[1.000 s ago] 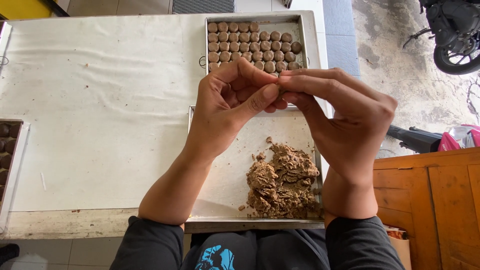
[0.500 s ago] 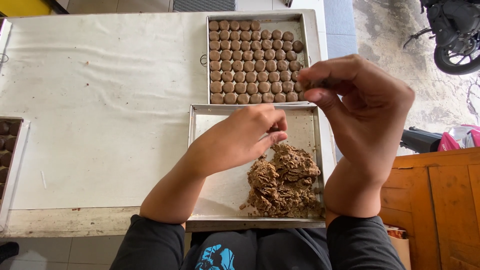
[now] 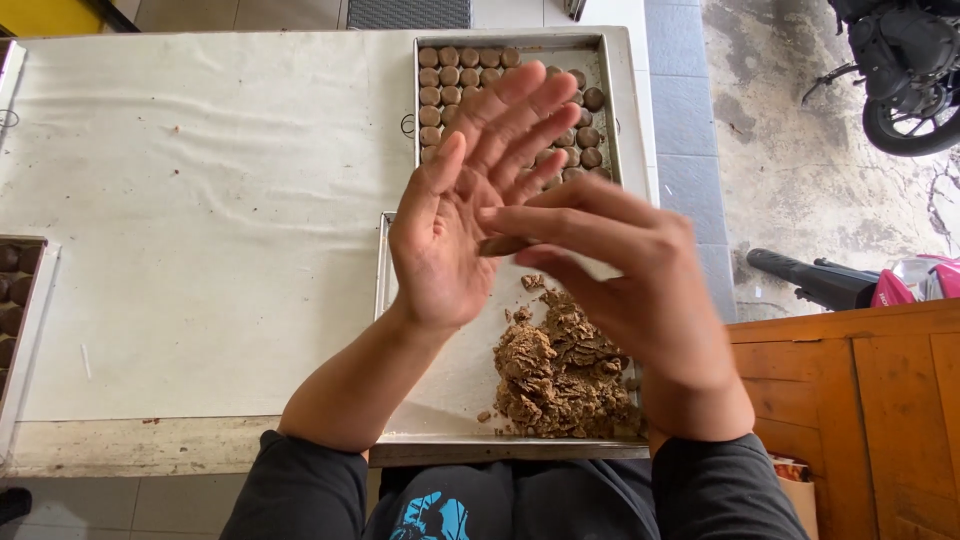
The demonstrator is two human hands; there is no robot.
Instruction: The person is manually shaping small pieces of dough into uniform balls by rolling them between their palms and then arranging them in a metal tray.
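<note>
Left hand (image 3: 455, 235): open, palm up and turned to the right, fingers spread and pointing far and slightly right; held above the gap between the two trays.

Right hand (image 3: 625, 285): flat, palm down, fingers extended and pointing left, laid across the left palm; not clenched.

Dough piece (image 3: 503, 245): small brown lump pressed between the left palm and the right fingers. Only its near edge shows, as a short strip. Its long axis runs left to right, roughly along the right fingers; which end leads cannot be told, as most of it is hidden.

Near tray (image 3: 385, 290): shallow metal tray, directly below the hands at the near table edge. Its long sides run near to far.

Dough heap (image 3: 560, 370): loose, crumbly brown mass in the near-right corner of the near tray, with a few crumbs just left and far of it.

Far tray (image 3: 610, 75): metal tray beyond the near tray, partly hidden by the left fingers.

Dough balls (image 3: 450, 75): small round brown pieces set in close rows in the far tray.

Side tray (image 3: 30, 330): at the far-left table edge, holding more brown rounds, mostly cut off.

Table (image 3: 200, 220): covered in a white sheet.

Wooden cabinet (image 3: 860, 400): to the right of the table, near side.
</note>
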